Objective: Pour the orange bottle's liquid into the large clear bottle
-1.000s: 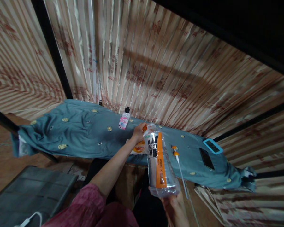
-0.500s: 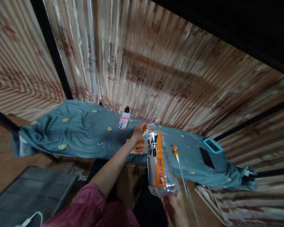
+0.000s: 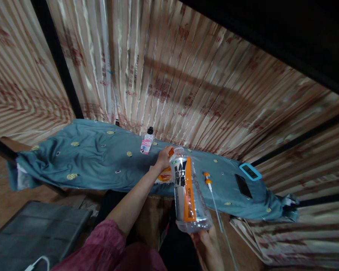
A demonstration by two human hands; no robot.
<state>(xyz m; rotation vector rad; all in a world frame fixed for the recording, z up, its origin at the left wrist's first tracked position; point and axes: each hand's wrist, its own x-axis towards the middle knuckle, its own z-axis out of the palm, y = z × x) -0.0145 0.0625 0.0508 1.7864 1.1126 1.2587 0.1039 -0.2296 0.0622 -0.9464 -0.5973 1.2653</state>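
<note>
My right hand grips the base of a clear plastic bottle with an orange and black label. It holds the bottle upright and slightly tilted in front of the table, and the neck is uncapped. My left hand reaches out over the teal cloth, its fingers pinched on a small orange cap just behind the bottle's neck. An orange and white packet lies under that hand.
On the cloth stand a small pink-labelled bottle, two orange-tipped white tubes, a black phone and a blue-framed device. A striped curtain hangs behind. A dark grey case and a white cable lie at lower left.
The view has shifted slightly, and the bottle sits a little higher and further left in it. Both hands keep their grips.
</note>
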